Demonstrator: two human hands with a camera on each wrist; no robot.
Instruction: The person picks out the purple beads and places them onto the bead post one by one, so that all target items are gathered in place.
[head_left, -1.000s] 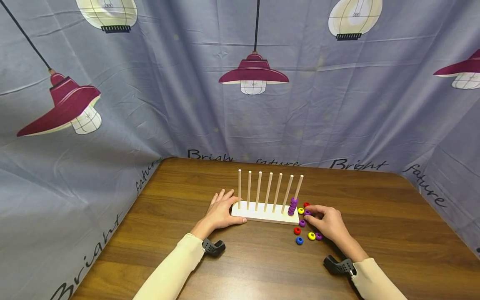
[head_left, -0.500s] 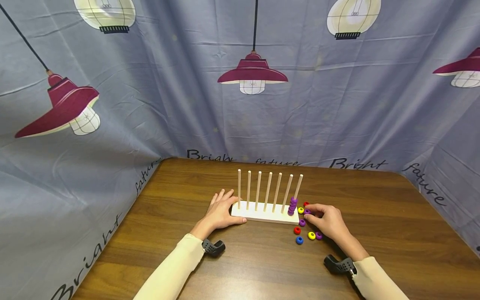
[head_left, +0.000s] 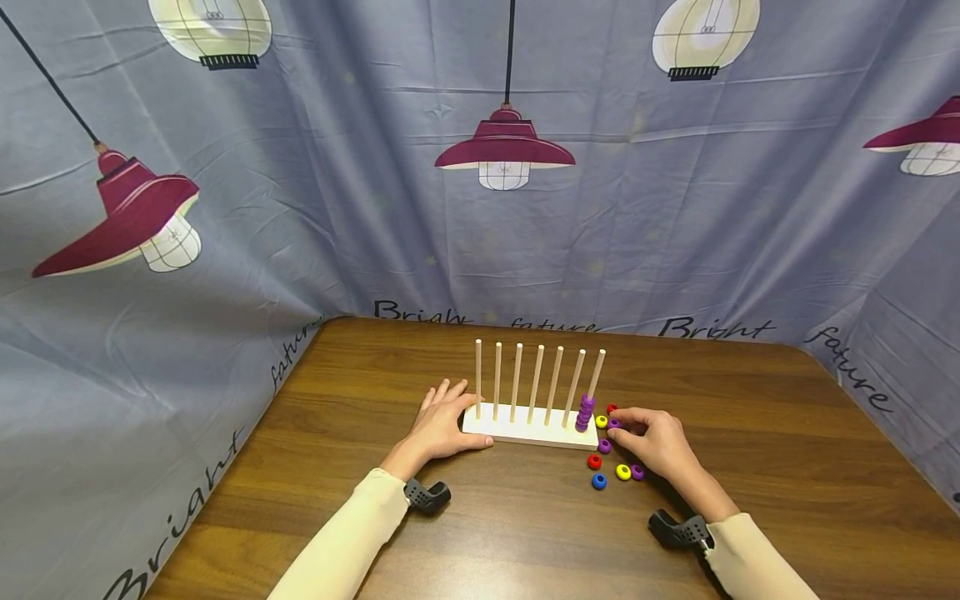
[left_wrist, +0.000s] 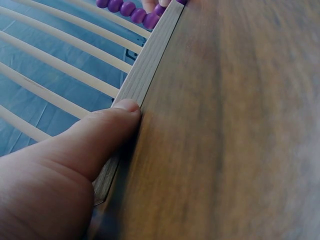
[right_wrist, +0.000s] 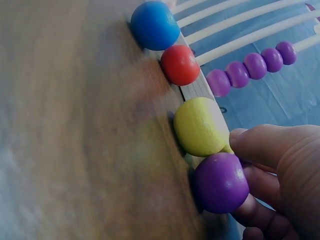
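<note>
A pale wooden peg rack (head_left: 517, 427) stands on the table, with several upright pegs. Several purple beads (head_left: 586, 414) are stacked on its rightmost peg. My left hand (head_left: 438, 423) grips the rack's left end, thumb along the front edge and fingers behind; the left wrist view shows the thumb (left_wrist: 112, 127) pressed on the base. At the rack's right end, my right hand (head_left: 660, 446) pinches a purple bead (head_left: 614, 424) between thumb and index finger, low by the table. In the right wrist view that bead is mostly hidden behind a nearer yellow bead (right_wrist: 201, 126) and purple bead (right_wrist: 221, 182).
Loose beads lie right of the rack: a blue bead (head_left: 599, 482), a red bead (head_left: 595, 462), a yellow bead (head_left: 602, 422), another red bead (head_left: 612, 409) and more purple ones. A printed curtain (head_left: 495, 250) borders the brown wooden table (head_left: 465, 542).
</note>
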